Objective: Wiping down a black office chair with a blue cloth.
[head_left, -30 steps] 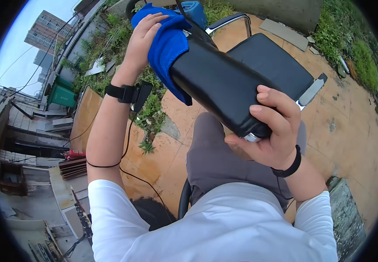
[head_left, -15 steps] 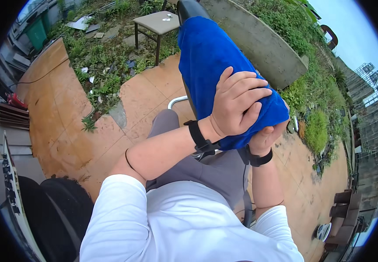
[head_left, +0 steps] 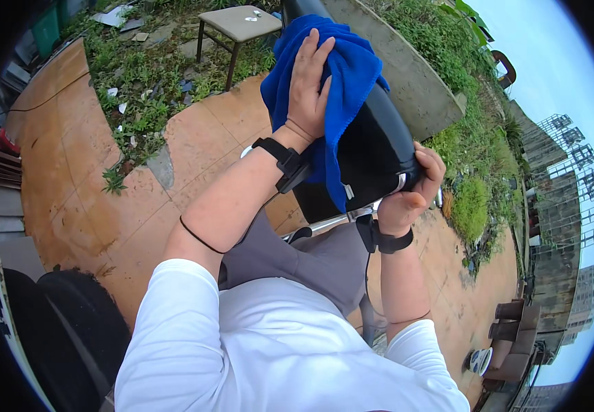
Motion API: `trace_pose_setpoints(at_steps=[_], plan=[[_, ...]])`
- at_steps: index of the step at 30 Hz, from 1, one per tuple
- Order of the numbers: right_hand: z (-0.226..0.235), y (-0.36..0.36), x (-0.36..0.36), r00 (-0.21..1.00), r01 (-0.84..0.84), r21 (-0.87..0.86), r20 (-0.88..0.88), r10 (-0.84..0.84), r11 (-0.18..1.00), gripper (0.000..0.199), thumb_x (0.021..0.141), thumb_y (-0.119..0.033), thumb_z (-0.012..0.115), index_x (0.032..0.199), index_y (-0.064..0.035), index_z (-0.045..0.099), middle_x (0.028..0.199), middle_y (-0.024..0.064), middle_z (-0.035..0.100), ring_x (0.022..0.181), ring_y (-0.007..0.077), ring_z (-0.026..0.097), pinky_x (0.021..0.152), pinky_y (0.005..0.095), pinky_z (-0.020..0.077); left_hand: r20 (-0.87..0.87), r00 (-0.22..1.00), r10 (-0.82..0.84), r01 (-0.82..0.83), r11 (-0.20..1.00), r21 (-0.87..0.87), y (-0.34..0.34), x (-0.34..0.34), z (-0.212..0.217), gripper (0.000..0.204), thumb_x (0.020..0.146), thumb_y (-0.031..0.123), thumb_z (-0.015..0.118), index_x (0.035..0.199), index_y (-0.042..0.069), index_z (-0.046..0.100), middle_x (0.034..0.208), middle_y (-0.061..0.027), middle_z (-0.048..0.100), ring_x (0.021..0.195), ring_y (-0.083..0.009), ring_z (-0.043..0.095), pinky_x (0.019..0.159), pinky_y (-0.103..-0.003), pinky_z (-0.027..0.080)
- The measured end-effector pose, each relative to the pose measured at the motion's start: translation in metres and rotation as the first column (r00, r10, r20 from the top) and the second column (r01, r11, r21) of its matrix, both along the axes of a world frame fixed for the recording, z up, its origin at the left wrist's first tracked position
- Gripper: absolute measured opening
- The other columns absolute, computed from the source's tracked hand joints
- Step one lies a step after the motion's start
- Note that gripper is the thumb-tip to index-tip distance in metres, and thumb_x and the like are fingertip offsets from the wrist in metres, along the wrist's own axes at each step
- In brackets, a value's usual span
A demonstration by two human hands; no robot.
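Note:
A blue cloth [head_left: 353, 65] lies bunched over the far part of a smooth black curved panel [head_left: 372, 141], which looks like a chair's seat or back; its free edge hangs toward me. My left hand [head_left: 308, 93] rests flat on the cloth, fingers stretched out and thumb apart. At the panel's near right corner, my right hand [head_left: 413, 196] wraps around the edge beside a small silver trim piece [head_left: 398, 182]. Its fingertips bend over the top side, and part of the palm is hidden. Chrome tubing [head_left: 331, 223] shows below the panel, over my lap.
A beige-topped stool [head_left: 240, 23] stands at the far left by weeds and rubble. Behind the panel leans a concrete slab [head_left: 424, 103]. A black rounded object [head_left: 84, 323] is close by my left side. Brown seating [head_left: 513, 340] and a white tub [head_left: 479, 360] sit at the lower right.
My left hand has slid the cloth away from me and to the left, baring the black surface. My right hand still holds the near corner, now with the cloth off it.

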State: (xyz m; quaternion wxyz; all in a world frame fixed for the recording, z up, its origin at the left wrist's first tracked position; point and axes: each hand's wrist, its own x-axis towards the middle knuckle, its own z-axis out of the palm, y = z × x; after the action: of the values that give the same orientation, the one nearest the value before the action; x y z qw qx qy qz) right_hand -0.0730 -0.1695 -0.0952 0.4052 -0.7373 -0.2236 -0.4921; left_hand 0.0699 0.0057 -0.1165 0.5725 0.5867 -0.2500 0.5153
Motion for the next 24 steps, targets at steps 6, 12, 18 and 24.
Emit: trace_pose_setpoints(at_steps=[6, 12, 18, 24], plan=[[-0.003, -0.004, 0.000, 1.000, -0.003, -0.024, -0.001, 0.003, 1.000, 0.089, 0.096, -0.080, 0.028, 0.122, 0.0007, 0.053, 0.125, 0.0168, 0.054, 0.119, 0.0296, 0.057, 0.108, 0.0442, 0.0429, -0.061, 0.998, 0.031, -0.037, 0.994, -0.104, 0.008, 0.110, -0.053, 0.048, 0.106, 0.019, 0.048, 0.152, 0.008, 0.045, 0.155, -0.0216, 0.045, 0.143, -0.0386, 0.044, 0.119, -0.044, 0.035], [-0.009, -0.009, 0.002, 0.999, -0.036, -0.030, 0.014, 0.036, 0.999, 0.086, 0.096, -0.079, 0.024, 0.126, -0.0023, 0.049, 0.128, 0.0178, 0.054, 0.122, 0.0311, 0.056, 0.113, 0.0492, 0.0411, -0.199, 0.959, -0.204, 0.171, 0.970, -0.171, 0.030, 0.234, -0.107, 0.049, 0.106, 0.020, 0.048, 0.153, 0.008, 0.044, 0.156, -0.0201, 0.045, 0.142, -0.0358, 0.045, 0.118, -0.042, 0.036], [-0.012, -0.017, -0.004, 0.998, -0.066, -0.015, -0.024, 0.066, 0.998, 0.084, 0.096, -0.079, 0.030, 0.128, -0.0041, 0.049, 0.131, 0.0180, 0.051, 0.126, 0.0318, 0.055, 0.115, 0.0512, 0.0399, -0.279, 0.847, -0.452, 0.385, 0.884, -0.265, 0.029, 0.302, -0.156, 0.050, 0.107, 0.021, 0.048, 0.155, 0.009, 0.042, 0.156, -0.0186, 0.045, 0.140, -0.0331, 0.047, 0.117, -0.040, 0.038], [-0.016, -0.012, -0.001, 0.992, -0.126, 0.047, 0.011, 0.126, 0.991, 0.082, 0.094, -0.079, 0.039, 0.132, -0.0072, 0.051, 0.133, 0.0166, 0.051, 0.128, 0.0335, 0.053, 0.116, 0.0528, 0.0389, -0.332, 0.738, -0.588, 0.497, 0.806, -0.322, 0.099, 0.350, -0.178, 0.051, 0.107, 0.022, 0.048, 0.156, 0.009, 0.041, 0.156, -0.0170, 0.045, 0.139, -0.0303, 0.049, 0.116, -0.038, 0.040]])
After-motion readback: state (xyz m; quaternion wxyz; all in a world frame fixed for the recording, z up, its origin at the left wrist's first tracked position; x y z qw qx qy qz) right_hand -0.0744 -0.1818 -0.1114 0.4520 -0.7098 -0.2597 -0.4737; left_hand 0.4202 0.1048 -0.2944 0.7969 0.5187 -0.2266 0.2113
